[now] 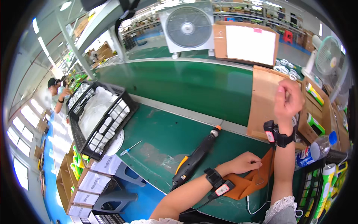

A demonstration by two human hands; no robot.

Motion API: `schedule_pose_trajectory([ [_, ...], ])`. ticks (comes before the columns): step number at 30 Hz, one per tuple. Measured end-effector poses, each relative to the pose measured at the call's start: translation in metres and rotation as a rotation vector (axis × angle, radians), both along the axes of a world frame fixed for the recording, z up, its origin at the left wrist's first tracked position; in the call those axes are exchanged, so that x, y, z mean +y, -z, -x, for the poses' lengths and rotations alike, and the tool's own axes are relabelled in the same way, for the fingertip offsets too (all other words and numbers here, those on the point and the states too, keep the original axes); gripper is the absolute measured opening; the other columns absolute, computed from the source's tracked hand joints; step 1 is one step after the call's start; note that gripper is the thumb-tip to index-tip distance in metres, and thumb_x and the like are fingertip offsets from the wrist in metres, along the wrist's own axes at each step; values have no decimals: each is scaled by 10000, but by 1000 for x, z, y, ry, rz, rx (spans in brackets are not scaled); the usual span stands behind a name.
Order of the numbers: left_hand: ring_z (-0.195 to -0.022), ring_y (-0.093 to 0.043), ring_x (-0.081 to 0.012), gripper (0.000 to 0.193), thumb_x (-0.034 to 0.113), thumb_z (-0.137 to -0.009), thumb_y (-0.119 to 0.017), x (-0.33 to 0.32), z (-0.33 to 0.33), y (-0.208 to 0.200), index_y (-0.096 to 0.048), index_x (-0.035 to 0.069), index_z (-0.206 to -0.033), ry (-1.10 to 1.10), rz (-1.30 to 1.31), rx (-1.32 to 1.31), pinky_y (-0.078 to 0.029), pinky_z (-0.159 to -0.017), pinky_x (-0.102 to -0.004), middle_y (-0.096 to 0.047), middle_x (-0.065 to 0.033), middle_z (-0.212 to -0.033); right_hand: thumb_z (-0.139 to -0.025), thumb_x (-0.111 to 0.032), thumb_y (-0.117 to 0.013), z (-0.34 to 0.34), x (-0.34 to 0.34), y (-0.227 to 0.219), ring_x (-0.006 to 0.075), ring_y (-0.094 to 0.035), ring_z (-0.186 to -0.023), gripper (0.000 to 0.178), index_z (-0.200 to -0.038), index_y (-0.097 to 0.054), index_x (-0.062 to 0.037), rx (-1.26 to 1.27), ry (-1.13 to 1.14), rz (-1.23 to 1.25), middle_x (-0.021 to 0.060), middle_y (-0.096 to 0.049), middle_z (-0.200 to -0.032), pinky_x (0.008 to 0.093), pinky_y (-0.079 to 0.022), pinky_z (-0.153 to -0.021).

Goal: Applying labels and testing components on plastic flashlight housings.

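Note:
My left hand [243, 163] is low over the green bench, fingers curled and pinched at the top of a thin bent metal wire [260, 180]. Below that hand lies an orange-brown sheet [238, 191]. My right hand [289, 98] is raised over an open cardboard box's flap [264, 108], its fingers curled closed; whatever is in them, if anything, is hidden. Both wrists wear black straps with small devices. A black power screwdriver [195, 158] with an orange collar lies left of my left hand. Farther left is a small blue-handled screwdriver [130, 148].
A black crate [108, 128] of white parts stands at the left. Green-and-white torch-like items [315, 125] are in the box at right, beside a plastic bottle [316, 150]. A green conveyor belt [186, 86] runs behind, with fans beyond. Another person [56, 95] is far left.

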State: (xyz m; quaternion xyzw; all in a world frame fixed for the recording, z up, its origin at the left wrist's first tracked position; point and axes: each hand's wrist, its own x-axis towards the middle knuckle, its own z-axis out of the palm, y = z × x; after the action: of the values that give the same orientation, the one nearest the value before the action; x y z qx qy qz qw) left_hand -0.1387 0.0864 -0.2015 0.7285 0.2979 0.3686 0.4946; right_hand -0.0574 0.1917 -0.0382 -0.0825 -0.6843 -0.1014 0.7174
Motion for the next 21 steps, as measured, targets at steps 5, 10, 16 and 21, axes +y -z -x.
schedule_pose_trajectory([
  [5,-493,-258,-113,322,173,-844,-487,-2,-1,3,-369,-18,-613,-31,-30,-25,-266,-458,-299,-237,-72,-533,-748,15,-520,-8,-1,4,122,-475,-510,54,-787,-559,13,25,57,3,58,-543,-647,218,-400,-497],
  [10,-493,-250,-117,345,177,-837,-494,-4,-3,1,-350,-17,-590,-18,-52,-42,-260,-460,-301,-230,-71,-533,-786,17,-494,-25,9,17,111,-490,-638,88,-855,-539,47,16,9,149,89,-552,-818,208,-402,-595],
  [16,-484,-272,-132,332,170,-827,-494,-3,-3,0,-366,-22,-589,-43,-31,-64,-274,-468,-306,-261,-84,-517,-800,13,-474,-17,16,17,86,-452,-607,68,-843,-523,34,-30,-9,154,55,-515,-743,199,-376,-566],
  [21,-459,-356,-155,304,167,-804,-503,-5,-2,2,-429,-33,-587,-60,-60,-147,-306,-466,-321,-365,-120,-497,-817,-5,-464,3,54,46,61,-401,-568,59,-857,-507,-1,-85,-97,313,9,-464,-685,192,-339,-522],
])
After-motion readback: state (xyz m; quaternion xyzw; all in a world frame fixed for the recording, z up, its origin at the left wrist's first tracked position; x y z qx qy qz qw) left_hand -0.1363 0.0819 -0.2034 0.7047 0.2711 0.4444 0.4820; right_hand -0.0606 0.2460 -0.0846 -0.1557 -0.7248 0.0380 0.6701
